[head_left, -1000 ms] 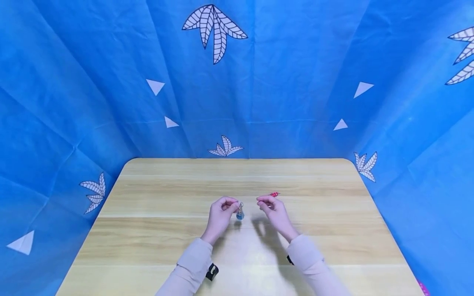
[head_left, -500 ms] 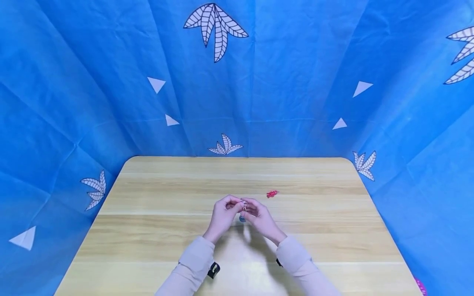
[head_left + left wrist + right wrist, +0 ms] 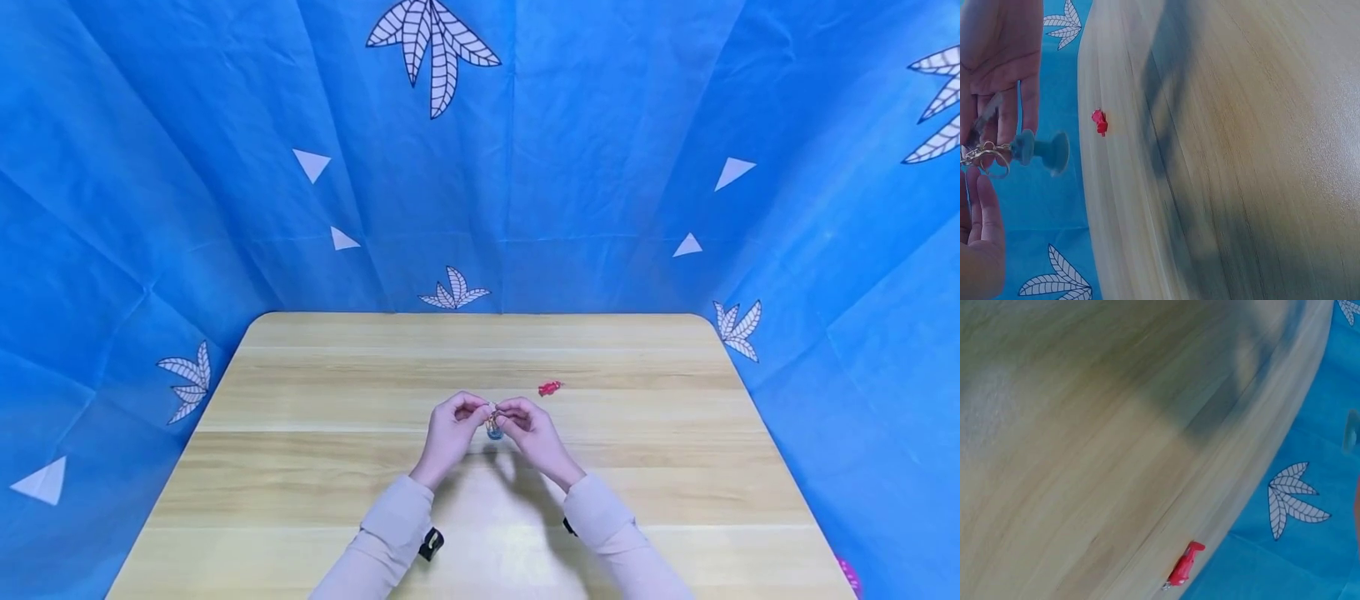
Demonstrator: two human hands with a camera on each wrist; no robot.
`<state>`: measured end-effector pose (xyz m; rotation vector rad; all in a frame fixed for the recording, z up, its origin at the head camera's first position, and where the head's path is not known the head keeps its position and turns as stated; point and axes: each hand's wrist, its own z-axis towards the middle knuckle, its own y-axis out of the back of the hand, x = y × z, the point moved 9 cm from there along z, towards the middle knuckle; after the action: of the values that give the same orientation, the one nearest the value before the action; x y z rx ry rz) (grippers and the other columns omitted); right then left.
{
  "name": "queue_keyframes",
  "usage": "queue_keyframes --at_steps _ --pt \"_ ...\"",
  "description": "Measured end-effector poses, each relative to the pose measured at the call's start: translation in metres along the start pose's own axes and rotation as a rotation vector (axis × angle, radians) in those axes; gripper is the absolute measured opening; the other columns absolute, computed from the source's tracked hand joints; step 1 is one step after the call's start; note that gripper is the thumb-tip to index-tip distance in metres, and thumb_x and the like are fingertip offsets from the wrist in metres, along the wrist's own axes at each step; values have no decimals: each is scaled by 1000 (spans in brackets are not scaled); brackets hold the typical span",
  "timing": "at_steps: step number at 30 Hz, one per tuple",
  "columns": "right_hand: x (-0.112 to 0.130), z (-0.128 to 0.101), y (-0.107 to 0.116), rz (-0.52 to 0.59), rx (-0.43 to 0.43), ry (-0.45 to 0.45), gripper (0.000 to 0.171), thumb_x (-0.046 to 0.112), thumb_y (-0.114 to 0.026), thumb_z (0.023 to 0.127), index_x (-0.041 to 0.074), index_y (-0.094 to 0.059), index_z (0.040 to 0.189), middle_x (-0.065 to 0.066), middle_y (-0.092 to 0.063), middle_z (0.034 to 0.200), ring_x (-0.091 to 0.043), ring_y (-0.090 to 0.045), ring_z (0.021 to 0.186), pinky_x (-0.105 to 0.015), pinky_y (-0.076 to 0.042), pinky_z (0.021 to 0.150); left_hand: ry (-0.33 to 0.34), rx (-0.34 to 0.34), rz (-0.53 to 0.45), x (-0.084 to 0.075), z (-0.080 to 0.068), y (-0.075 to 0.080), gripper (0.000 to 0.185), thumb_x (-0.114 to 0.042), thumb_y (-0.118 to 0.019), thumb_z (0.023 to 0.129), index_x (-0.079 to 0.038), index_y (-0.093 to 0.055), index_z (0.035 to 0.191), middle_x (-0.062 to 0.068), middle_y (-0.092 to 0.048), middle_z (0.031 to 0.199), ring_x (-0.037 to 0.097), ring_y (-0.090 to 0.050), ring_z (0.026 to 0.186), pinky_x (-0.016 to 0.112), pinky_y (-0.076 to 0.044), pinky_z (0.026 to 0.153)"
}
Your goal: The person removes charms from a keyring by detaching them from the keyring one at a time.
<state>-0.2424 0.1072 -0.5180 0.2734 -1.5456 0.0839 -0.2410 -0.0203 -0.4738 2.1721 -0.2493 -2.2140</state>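
A: Blue charm [image 3: 494,432] on its key ring [image 3: 982,154] sits between both hands, above the middle of the table [image 3: 300,467], held clear of the wood.

B: Grip state?

A: We see the left hand [image 3: 450,433] pinching the ring with curled fingertips, and the right hand [image 3: 534,435] pinching it from the other side. In the left wrist view the charm hangs off the ring, fingers on either side of it.

B: Anything else nearby?

A: We see a small red piece [image 3: 550,388] lying on the table, near the right hand and not touching it. Blue leaf-print cloth [image 3: 600,125] surrounds the table. Cream sleeves [image 3: 390,533] cover both forearms.
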Motion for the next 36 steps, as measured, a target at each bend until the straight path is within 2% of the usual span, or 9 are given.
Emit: queue_keyframes --at_steps 4,8,11,15,18,23,28,33,36 --pt "4 -1 -1 -3 49 2 31 11 -55 90 -4 -53 118 -21 -59 113 -21 -59 102 -27 -47 94 -11 4 23 0 2 -1 10 -5 -64 84 3 -64 90 14 -66 86 22 -62 76 19 -51 68" --pt "6 -1 -2 32 69 0 32 16 -44 96 -7 -53 118 -24 -58 115 -29 -58 107 -37 -44 98 -40 15 32 -3 3 -2 9 -3 -64 82 2 -66 89 15 -67 87 12 -60 74 19 -51 69" --pt "3 1 -2 51 61 -13 29 10 -41 97 -9 -53 116 -25 -59 113 -25 -60 103 -36 -46 97 -42 27 26 -3 4 -3 9 -2 -65 81 2 -67 89 16 -68 88 11 -60 74 18 -50 69" --pt "-1 3 -2 9 57 -27 24 -1 -50 90 -9 -56 112 -25 -62 107 -15 -63 90 -29 -51 88 -38 45 21 -3 3 -6 10 0 -64 81 3 -67 89 18 -68 90 10 -59 75 17 -50 70" --pt "-2 3 -4 -31 86 -39 27 -4 -53 86 -7 -57 112 -24 -63 103 -15 -64 84 -28 -53 81 -51 55 38 -4 3 -8 9 1 -63 81 3 -67 89 18 -68 89 9 -58 74 18 -49 70" --pt "-1 2 -10 -17 205 -50 30 -3 -51 87 -9 -54 115 -25 -60 113 -23 -62 98 -29 -50 89 -44 71 45 -1 3 -10 10 1 -62 82 1 -68 89 16 -68 87 7 -54 73 19 -47 68" --pt "-5 -4 -16 -4 316 -87 25 3 -51 90 -7 -57 112 -22 -60 116 -25 -58 107 -36 -45 97 -37 76 17 2 4 -9 10 2 -61 83 3 -68 90 17 -67 89 7 -54 72 18 -46 66" --pt "-5 -6 -18 -11 332 -75 21 6 -53 89 -6 -59 104 -20 -60 114 -18 -55 108 -38 -43 99 -54 85 -8 3 4 -10 11 4 -60 83 5 -67 91 19 -66 90 6 -55 73 17 -47 68" --pt "1 -6 -17 -17 293 -67 18 4 -52 90 -7 -59 102 -23 -60 110 -14 -57 97 -34 -47 91 -70 75 -28 7 5 -9 12 5 -59 82 6 -66 92 18 -64 91 5 -55 75 17 -47 69"
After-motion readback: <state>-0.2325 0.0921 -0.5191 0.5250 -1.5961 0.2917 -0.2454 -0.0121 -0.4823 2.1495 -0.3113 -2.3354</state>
